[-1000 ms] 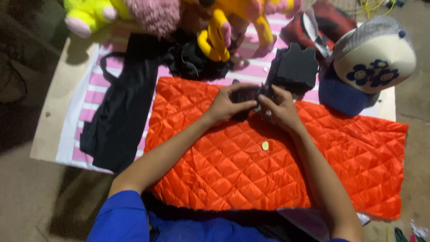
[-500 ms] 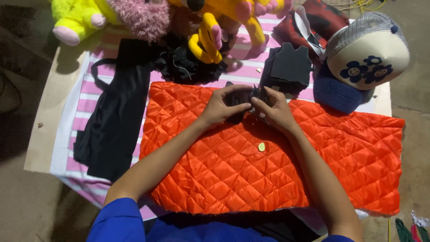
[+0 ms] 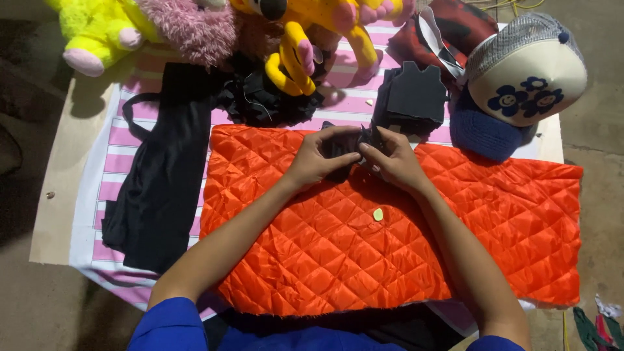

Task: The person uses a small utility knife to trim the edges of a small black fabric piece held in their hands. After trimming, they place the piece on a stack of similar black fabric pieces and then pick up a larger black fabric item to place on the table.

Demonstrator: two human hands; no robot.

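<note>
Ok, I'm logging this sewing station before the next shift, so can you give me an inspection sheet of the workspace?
Surface: board under a pink striped cloth.
Job's things: orange quilted fabric spread flat; small black fabric piece held over its top edge.
Clutter: yellow chalk bit, black garment, stack of black cut pieces, plush toys, cap, blue knit item.
Hands: left hand and right hand both grip the black piece.
Cables: nothing seen.
Surroundings: bare ground, fabric scraps.
</note>
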